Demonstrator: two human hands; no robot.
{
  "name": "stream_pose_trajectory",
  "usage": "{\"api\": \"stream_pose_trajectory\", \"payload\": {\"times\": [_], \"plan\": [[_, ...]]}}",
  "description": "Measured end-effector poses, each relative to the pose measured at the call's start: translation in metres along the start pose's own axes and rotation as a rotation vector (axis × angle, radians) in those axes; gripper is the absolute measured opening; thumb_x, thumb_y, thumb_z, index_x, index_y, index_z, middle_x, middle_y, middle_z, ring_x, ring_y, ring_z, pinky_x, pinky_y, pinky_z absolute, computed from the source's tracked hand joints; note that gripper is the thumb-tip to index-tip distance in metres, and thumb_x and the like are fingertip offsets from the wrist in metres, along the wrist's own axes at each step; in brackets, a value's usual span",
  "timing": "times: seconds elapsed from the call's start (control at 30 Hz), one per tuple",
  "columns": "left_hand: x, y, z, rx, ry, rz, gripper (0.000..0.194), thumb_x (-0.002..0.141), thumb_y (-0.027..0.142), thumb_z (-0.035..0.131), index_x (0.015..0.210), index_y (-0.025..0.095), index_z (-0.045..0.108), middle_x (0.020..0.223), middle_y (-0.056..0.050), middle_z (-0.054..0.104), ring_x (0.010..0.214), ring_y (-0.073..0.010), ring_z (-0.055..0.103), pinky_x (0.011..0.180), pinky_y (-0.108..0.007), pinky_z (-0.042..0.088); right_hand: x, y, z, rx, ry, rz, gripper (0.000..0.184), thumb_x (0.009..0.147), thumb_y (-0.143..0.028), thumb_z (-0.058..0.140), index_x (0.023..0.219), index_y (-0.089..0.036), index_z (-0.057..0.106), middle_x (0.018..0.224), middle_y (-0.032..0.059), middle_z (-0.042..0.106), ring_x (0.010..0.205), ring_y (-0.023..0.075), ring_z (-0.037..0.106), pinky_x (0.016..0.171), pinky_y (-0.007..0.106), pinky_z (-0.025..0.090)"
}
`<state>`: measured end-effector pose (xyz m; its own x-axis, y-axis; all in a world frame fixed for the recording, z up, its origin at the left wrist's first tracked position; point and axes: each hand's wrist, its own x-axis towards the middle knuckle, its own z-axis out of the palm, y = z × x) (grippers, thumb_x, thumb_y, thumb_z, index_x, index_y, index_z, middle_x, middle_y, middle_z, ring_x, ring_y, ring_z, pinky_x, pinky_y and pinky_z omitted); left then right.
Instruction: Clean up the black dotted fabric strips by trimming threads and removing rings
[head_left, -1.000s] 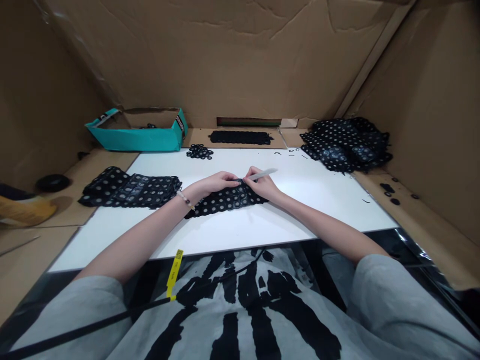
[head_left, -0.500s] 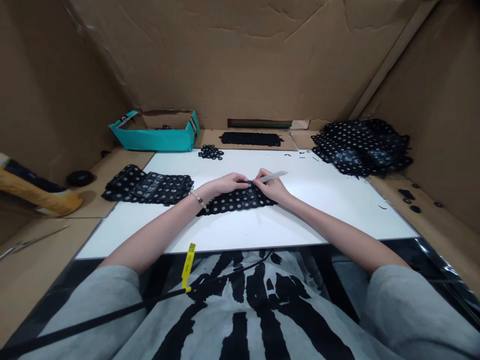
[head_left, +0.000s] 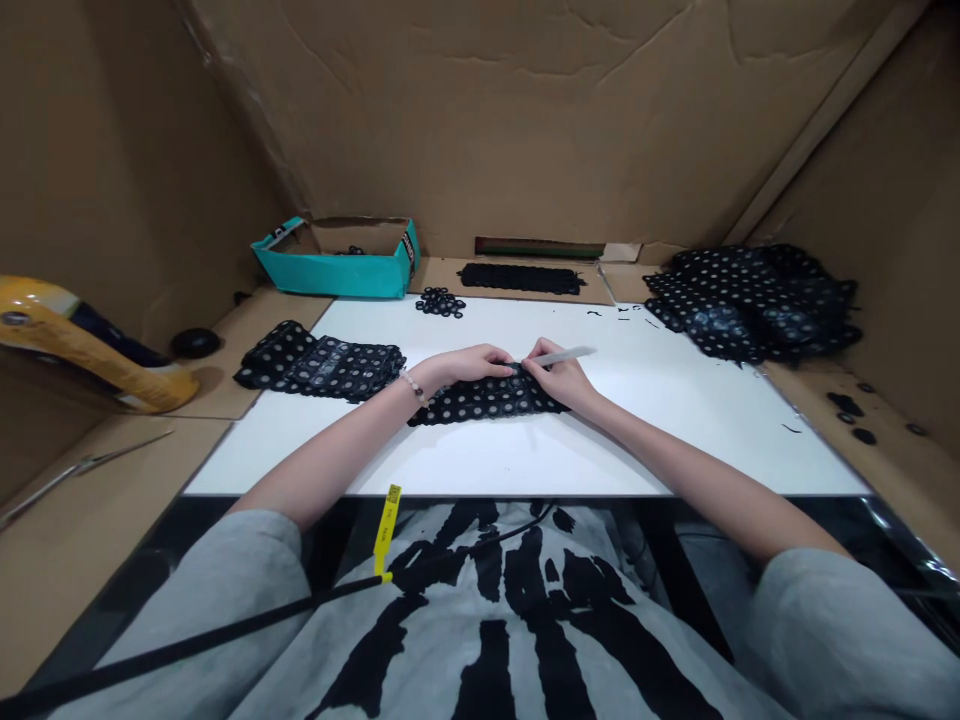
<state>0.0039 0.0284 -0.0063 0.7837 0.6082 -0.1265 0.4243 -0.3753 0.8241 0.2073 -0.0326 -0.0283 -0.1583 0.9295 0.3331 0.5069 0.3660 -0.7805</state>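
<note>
In the head view a black strip with rows of pale round spots lies on the white board. My left hand is closed on its far edge, thumb and fingers pinching it. Close beside it, my right hand grips a slim, pale, pen-like tool, whose rear end points right. The tool's working tip is hidden by my fingers at the strip's edge. To the left rests a stack of similar spotted strips. Small black rings sit in a loose pile behind my left hand.
A turquoise-sided box with some rings inside stands at the back left. Behind the board is a black strip. Spotted sheets are heaped back right. Metal scissors and a yellow bottle are on the left.
The whole view has shifted, so things appear farther right. Both hands keep nearly the same place on the spotted strip, and the tool is still in my right hand.
</note>
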Motion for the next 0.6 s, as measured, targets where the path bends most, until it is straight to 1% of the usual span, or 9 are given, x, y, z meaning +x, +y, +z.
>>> {"api": "stream_pose_trajectory", "payload": {"times": [0.13, 0.23, 0.33, 0.43, 0.6], "plan": [[-0.001, 0.002, 0.001, 0.085, 0.012, 0.006, 0.038, 0.078, 0.050, 0.060, 0.098, 0.019, 0.069, 0.099, -0.004, 0.070, 0.092, -0.0229, 0.058, 0.084, -0.031, 0.041, 0.002, -0.001, -0.003, 0.030, 0.000, 0.001, 0.019, 0.081, -0.037, 0.056, 0.072, -0.022, 0.050, 0.073, -0.0002, 0.059, 0.074, 0.0187, 0.055, 0.069, 0.031, 0.040], [-0.002, 0.004, 0.007, 0.211, 0.103, 0.023, 0.038, 0.073, 0.048, 0.065, 0.100, 0.021, 0.066, 0.101, -0.004, 0.068, 0.095, -0.0244, 0.058, 0.084, -0.031, 0.041, 0.004, 0.001, -0.009, 0.091, -0.010, 0.024, 0.018, 0.078, -0.036, 0.059, 0.070, -0.022, 0.051, 0.070, -0.0009, 0.059, 0.073, 0.0182, 0.054, 0.070, 0.031, 0.040], [-0.002, 0.007, 0.013, 0.302, 0.197, 0.013, 0.034, 0.071, 0.043, 0.067, 0.097, 0.021, 0.064, 0.099, -0.004, 0.068, 0.094, -0.0254, 0.059, 0.082, -0.032, 0.041, 0.005, 0.003, -0.015, 0.183, -0.059, 0.048, 0.017, 0.074, -0.034, 0.061, 0.068, -0.021, 0.052, 0.071, -0.0006, 0.061, 0.072, 0.0174, 0.055, 0.071, 0.031, 0.042], [-0.002, 0.007, 0.017, 0.248, 0.222, 0.005, 0.035, 0.070, 0.040, 0.068, 0.098, 0.020, 0.061, 0.100, -0.004, 0.068, 0.095, -0.0255, 0.060, 0.082, -0.032, 0.042, 0.004, 0.004, -0.017, 0.189, -0.099, 0.044, 0.017, 0.073, -0.033, 0.063, 0.068, -0.021, 0.053, 0.074, 0.0000, 0.064, 0.072, 0.0171, 0.056, 0.070, 0.030, 0.042], [-0.001, 0.005, 0.017, 0.079, 0.231, -0.008, 0.049, 0.065, 0.034, 0.072, 0.109, 0.019, 0.055, 0.105, -0.004, 0.067, 0.099, -0.0245, 0.062, 0.087, -0.033, 0.044, 0.002, 0.003, -0.015, 0.135, -0.099, 0.041, 0.019, 0.073, -0.037, 0.063, 0.068, -0.021, 0.054, 0.068, -0.0013, 0.060, 0.068, 0.0162, 0.053, 0.068, 0.030, 0.041]]}}
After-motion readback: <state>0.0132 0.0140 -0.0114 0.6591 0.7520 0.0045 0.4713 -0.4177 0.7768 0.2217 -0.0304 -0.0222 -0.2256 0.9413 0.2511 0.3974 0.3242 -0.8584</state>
